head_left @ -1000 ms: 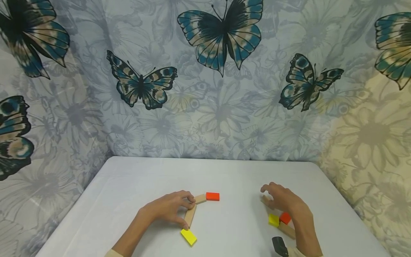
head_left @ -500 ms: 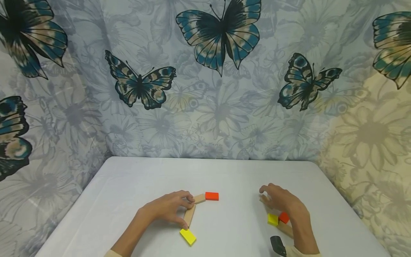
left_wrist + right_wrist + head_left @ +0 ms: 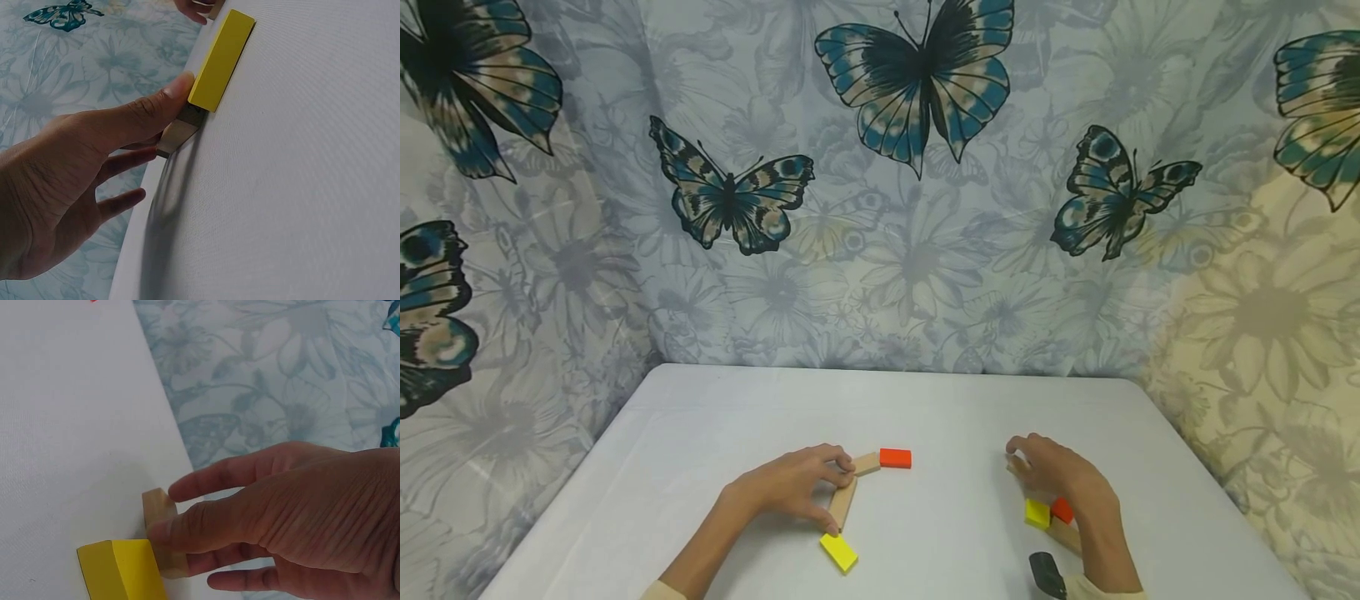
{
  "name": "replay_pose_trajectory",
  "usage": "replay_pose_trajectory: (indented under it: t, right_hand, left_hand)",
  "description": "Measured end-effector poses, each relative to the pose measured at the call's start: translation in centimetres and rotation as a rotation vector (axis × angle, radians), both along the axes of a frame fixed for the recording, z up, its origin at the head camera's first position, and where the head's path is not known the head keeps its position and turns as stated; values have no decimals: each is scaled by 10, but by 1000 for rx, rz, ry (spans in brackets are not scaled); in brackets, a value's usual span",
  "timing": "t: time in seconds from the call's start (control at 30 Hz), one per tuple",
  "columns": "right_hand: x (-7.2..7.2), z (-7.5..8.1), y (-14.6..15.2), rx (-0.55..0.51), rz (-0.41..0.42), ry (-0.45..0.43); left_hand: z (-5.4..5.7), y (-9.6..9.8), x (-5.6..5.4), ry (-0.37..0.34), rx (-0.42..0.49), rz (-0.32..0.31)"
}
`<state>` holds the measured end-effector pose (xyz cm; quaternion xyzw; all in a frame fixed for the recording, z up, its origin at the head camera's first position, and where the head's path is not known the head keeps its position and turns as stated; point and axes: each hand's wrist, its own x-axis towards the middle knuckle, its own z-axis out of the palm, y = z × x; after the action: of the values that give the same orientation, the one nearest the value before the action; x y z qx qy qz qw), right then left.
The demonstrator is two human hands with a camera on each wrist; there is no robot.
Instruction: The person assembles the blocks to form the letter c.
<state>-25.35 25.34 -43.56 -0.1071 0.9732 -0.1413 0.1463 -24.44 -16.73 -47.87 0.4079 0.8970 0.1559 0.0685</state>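
Note:
My left hand (image 3: pixel 797 483) spans a plain wooden block (image 3: pixel 843 504), thumb at its near end and fingers at its far end. In the left wrist view, the thumb tip also lies against the end of a yellow block (image 3: pixel 224 59). A second plain block (image 3: pixel 867 464) and a red block (image 3: pixel 896 458) continue the bent row beyond the fingers. On the right, my right hand (image 3: pixel 1063 471) pinches another wooden block (image 3: pixel 160 509) between thumb and fingers. Close to it in the right wrist view stands a yellow block (image 3: pixel 119 569).
Under my right wrist lie a red block (image 3: pixel 1062 510), partly hidden, and a wooden block (image 3: pixel 1064 536). A dark object (image 3: pixel 1047 575) sits at the right sleeve. The white table (image 3: pixel 955 408) ends at a butterfly-patterned cloth backdrop (image 3: pixel 917 292).
My right hand has shifted slightly nearer and to the left, covering more of the red block beneath the wrist. My left hand and its row of blocks look still.

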Motion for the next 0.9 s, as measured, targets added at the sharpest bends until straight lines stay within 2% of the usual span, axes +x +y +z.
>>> replay_pose_trajectory:
  t: [0.7, 0.9]
  right_hand:
    - [-5, -3, -3, 54, 3, 35]
    - [-4, 1, -3, 33, 40, 102]
  left_hand:
    - [-1, 1, -2, 2, -8, -5]
    - [1, 1, -1, -1, -9, 3]
